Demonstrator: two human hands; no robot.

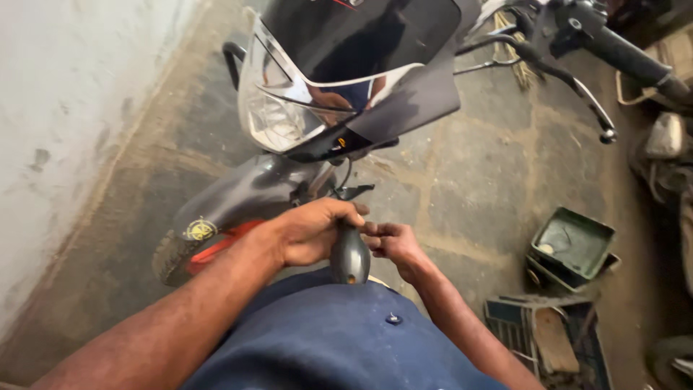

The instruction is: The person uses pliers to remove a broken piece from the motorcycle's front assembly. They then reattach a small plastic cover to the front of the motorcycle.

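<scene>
Whitewashed and stained, a rough wall [65, 123] fills the left side of the frame, meeting a worn concrete floor [476, 180] of cracked grey slabs that runs diagonally to the upper centre. Between wall and motorcycle there is only a narrow strip of open floor; right of the bike the floor opens wider.

Lower centre-left, the front tyre [170, 256] shows only its muddy lower edge under a glossy dark front mudguard [245, 191]. Above it sits the headlight cowl [346, 79], smooth dark plastic around a clear, chrome-backed lens, its top cut off by the frame.

Near the bottom centre, the left hand [314, 231] is clamped around the upper end of a dark, rounded, glossy turn-signal housing [350, 256], which stands upright just over the blue-clothed lap. Its top is hidden inside the fist. The right hand [393, 242] sits touching beside it, fingertips pinched together at the housing's neck; what they pinch is too small to tell.

Upper right, a handlebar with brake lever [577, 68] reaches out. At the lower right, a green open box [574, 245] and a slatted crate [541, 336] crowd the floor, partly cut off.
</scene>
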